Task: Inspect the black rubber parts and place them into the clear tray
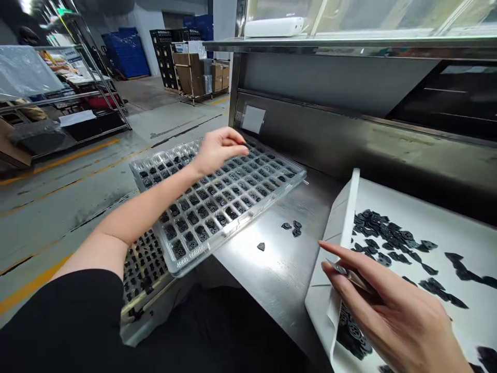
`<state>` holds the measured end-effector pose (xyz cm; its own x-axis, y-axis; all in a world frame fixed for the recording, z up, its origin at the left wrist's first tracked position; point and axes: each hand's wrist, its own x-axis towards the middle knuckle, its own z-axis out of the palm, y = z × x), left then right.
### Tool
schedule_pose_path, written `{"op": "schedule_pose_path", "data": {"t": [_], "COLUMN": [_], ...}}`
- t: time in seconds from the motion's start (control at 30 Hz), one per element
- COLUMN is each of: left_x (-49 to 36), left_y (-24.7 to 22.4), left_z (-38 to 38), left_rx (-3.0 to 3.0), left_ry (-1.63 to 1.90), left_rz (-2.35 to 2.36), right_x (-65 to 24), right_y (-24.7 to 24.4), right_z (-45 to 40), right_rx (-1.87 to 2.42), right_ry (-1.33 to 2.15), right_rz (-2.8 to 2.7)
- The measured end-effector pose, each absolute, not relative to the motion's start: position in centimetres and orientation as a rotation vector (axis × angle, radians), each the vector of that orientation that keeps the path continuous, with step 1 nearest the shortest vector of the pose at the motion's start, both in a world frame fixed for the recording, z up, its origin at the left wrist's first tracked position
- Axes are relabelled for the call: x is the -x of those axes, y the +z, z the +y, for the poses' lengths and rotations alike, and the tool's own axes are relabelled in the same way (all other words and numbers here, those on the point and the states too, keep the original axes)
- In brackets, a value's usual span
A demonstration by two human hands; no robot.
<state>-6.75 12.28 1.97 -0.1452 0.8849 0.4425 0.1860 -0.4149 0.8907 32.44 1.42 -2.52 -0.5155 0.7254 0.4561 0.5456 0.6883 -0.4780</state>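
My left hand (217, 150) hovers above a clear plastic blister tray (233, 224), thumb and fingers drawn into a pinch. Something dark shows at its fingertips, too small to make out. Most visible tray pockets hold small black plastic parts (202, 211). At the lower right, my right hand (392, 305) is closed around a slim metal tool with a pointed tip (339, 268); its exact kind is partly hidden by the fingers. That hand is over the near left edge of a white box (349, 212), where many loose black parts (384, 230) lie in piles.
Several black parts (296, 228) lie on the steel bench (267, 269) between tray and box. Another filled tray (143, 264) sits lower, beneath the clear one. A steel shelf (334, 46) overhangs the back. A wire rack (97, 77) and stacked cartons (190, 70) stand beyond.
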Motion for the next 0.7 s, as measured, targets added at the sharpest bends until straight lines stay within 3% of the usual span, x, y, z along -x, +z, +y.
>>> {"op": "schedule_pose_path", "data": {"t": [0.07, 0.27, 0.5, 0.7], "left_x": [11.4, 20.0, 21.9, 22.4], "left_y": [1.8, -0.1, -2.7, -2.8], "left_z": [14.1, 16.2, 17.9, 17.6], "left_rx": [-1.528, -1.391, -1.279, -1.248], "left_ry": [1.617, 1.494, 1.314, 1.400], "left_rz": [1.582, 1.965, 2.131, 2.100], "right_x": [-32.5, -32.3, -32.0, -32.0], "right_y": [-2.9, -3.2, -2.2, -2.2], "right_z": [1.5, 2.0, 2.0, 2.0], "right_rx": [0.922, 0.799, 0.809, 0.797], "right_ry": [0.390, 0.383, 0.320, 0.358], "right_rz": [-2.263, -2.317, -2.351, -2.364]}}
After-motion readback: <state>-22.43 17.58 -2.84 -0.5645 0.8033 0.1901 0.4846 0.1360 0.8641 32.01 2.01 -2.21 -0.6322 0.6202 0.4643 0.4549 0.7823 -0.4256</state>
